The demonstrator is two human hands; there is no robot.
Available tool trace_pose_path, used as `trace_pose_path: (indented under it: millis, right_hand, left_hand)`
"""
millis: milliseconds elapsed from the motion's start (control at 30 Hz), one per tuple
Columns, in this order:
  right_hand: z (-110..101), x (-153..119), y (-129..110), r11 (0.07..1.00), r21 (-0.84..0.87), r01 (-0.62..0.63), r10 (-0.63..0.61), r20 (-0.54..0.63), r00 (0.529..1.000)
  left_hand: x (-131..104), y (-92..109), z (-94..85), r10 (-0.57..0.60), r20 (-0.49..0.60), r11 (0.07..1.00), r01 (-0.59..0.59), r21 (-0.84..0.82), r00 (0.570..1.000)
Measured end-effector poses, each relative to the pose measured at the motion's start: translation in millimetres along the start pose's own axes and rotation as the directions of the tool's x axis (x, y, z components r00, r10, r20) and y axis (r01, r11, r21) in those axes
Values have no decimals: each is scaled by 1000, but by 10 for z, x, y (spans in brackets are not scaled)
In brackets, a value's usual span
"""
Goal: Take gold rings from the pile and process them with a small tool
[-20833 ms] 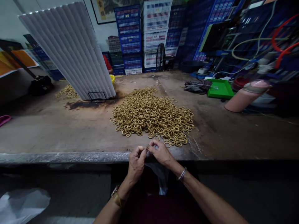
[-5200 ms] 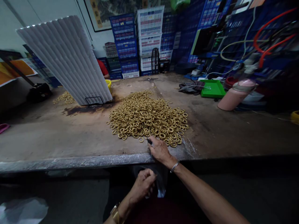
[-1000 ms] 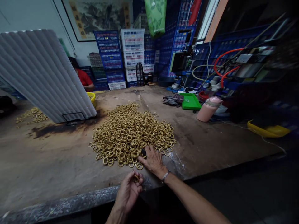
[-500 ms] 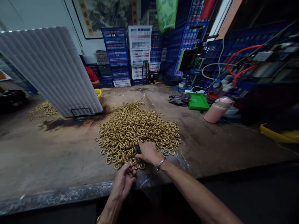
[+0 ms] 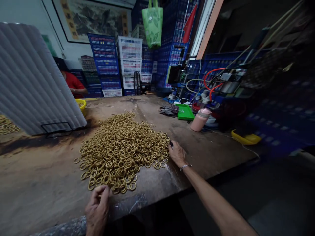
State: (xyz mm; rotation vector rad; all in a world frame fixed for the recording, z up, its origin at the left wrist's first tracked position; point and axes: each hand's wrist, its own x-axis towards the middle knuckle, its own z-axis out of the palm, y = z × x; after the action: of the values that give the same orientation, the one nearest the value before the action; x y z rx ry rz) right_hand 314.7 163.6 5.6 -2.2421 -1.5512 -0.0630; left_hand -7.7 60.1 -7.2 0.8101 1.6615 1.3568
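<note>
"How are the rings (image 5: pixel 120 144) looking?"
"Golden, lying heaped on the table (image 5: pixel 44 186), your left grip (image 5: pixel 97 206) at their near edge, right grip (image 5: pixel 177 153) beside their right edge; whether either's gripping, I can't tell."

Past the silver metal bangle (image 5: pixel 185 167), the right hand (image 5: pixel 177 153) curls; left of the bangle, the left hand (image 5: pixel 97 205) curls, grip unclear.

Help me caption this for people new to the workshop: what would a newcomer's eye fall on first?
Probably the heap of gold-coloured rings spread across the middle of the worktable, with the left hand at its near edge and the right hand beside its right end. Next, the tall ridged panel tilted at the left, and the bright green bag hanging at the back near the stacked crates.
</note>
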Motion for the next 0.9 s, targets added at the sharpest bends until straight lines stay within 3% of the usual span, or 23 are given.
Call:
trace_pose_path:
  millis: [67, 167, 567, 733, 900]
  right_hand:
    - [79, 16, 70, 997, -36, -71, 73, 44, 996]
    - [211, -33, -42, 999, -26, -18, 20, 72, 997]
    - [506, -219, -1020, 975, 160, 157, -169, 64, 984]
    - [477, -302, -1408, 947, 162, 277, -299, 129, 945]
    - [284, -363, -1547, 870, 113, 480, -493, 217, 842]
  left_hand:
    - [65, -12, -69, 98, -90, 989, -87, 120, 991]
    - [127, -37, -126, 200, -105, 959, -173, 225, 974]
    - [201, -236, -38, 322, 11, 914, -314, 256, 947]
    - [184, -223, -34, 350, 32, 904, -347, 252, 936]
    - [183, -226, -40, 351, 21, 904, -344, 254, 936]
